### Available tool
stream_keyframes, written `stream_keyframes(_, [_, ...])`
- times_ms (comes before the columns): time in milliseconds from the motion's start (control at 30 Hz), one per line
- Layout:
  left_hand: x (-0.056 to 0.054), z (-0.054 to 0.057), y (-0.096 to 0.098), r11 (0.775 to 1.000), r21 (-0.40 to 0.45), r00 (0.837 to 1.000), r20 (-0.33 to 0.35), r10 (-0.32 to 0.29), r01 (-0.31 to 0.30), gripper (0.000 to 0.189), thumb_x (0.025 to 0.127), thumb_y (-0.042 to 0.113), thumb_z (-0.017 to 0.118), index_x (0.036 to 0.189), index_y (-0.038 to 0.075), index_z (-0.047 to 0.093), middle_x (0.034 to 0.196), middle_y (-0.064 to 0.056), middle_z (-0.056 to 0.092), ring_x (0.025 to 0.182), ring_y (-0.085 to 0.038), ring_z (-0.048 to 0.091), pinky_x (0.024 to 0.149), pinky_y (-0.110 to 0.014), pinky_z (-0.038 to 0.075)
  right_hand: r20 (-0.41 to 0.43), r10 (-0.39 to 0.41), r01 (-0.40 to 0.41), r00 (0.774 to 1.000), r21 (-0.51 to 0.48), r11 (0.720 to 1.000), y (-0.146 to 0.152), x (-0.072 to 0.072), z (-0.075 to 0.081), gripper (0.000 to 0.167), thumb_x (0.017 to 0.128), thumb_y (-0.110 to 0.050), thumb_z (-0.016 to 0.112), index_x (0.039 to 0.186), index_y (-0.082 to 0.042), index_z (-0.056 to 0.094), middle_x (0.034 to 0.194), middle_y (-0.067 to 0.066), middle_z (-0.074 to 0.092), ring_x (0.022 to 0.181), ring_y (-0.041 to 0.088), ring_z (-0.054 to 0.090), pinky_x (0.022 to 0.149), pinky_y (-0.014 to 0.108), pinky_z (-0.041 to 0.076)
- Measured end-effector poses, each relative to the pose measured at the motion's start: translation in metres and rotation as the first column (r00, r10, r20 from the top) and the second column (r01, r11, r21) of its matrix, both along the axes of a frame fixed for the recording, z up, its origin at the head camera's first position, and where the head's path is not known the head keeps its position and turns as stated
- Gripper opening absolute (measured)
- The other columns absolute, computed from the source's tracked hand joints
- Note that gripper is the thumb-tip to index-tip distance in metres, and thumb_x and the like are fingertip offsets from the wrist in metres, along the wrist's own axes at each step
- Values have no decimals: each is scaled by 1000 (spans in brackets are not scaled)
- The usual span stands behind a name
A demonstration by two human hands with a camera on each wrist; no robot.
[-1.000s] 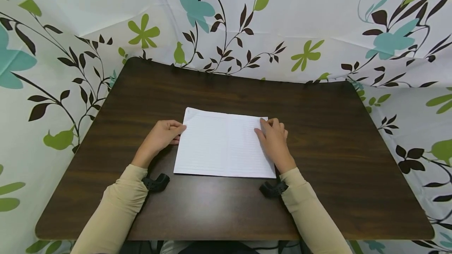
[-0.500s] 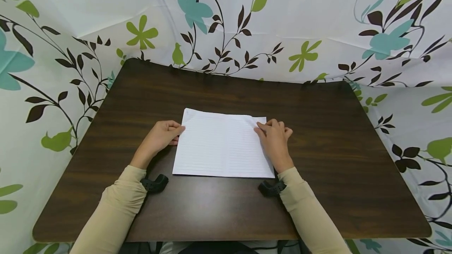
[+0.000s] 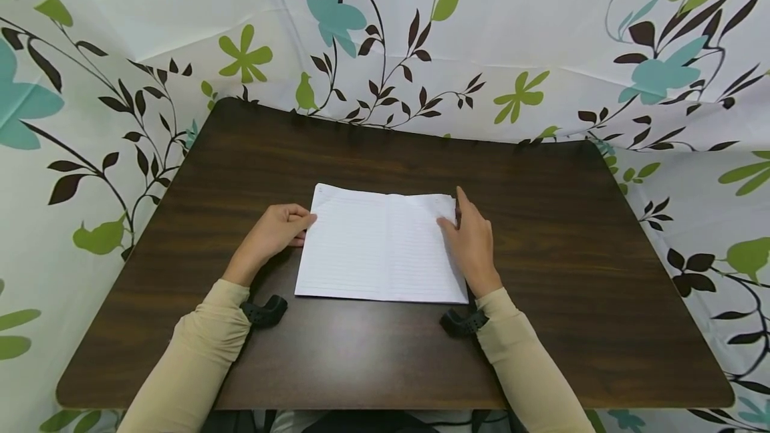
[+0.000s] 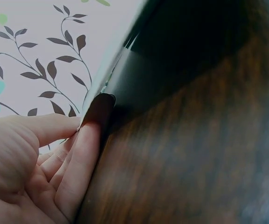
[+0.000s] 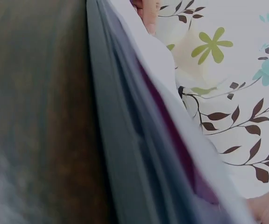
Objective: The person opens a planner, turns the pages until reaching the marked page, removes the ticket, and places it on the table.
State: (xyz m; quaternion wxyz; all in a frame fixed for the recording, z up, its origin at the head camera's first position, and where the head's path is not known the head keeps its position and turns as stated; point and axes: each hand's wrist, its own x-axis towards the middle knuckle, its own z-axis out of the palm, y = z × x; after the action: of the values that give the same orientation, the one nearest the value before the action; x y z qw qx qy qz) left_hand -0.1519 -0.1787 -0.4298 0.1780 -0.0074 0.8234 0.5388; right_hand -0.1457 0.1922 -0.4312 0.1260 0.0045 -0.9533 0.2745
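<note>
Notebook (image 3: 361,252) open between your hands

It lies on the table (image 3: 541,252) in front of you, ruled pages facing up. Your left hand (image 3: 279,229) pinches its left edge, thumb above, fingers beneath. Your right hand (image 3: 471,239) is at the upper part of the opposite edge: thumb on the right page (image 3: 415,252), forefinger straight beside the top corner, with a gap between them; I cannot tell what the other fingers do. Because the right wrist view shows layers standing apart along that edge, a light thumb seems wise; hard pressure could crease the corner. A steady left pinch should stop the book sliding.
</note>
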Motion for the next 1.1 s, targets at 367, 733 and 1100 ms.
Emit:
stream_keyframes(367, [2, -5, -1, 1000, 5, 1000, 16, 7, -7, 39, 107, 27, 61, 125, -7, 65, 102, -13, 78, 79, -12, 67, 73, -22, 62, 61, 274, -273, 960, -24, 962, -5, 22, 22, 31, 102, -25, 69, 124, -5, 75, 120, 11, 73, 91, 24, 72, 78, 45, 61])
stream_keyframes(733, [-1, -3, -2, 1000, 2, 1000, -7, 12, -12, 39, 107, 27, 60, 125, -7, 66, 105, -15, 77, 80, -12, 67, 74, -24, 62, 297, 641, -605, 708, -214, 767, -16, 58, 61, 85, 99, -39, 71, 167, -26, 22, 177, 0, 8, 163, 27, 14, 125, 60, 29])
stream_keyframes(1100, [1, 0, 0, 1000, 17, 1000, 3, 8, -9, 37, 107, 25, 60, 123, -8, 66, 94, -6, 77, 77, -11, 66, 71, -22, 61, 262, 751, -790, 607, 90, 607, -50, 76, 38, 96, 94, -48, 77, 167, -20, 22, 177, 10, -1, 163, 38, 3, 128, 64, 18])
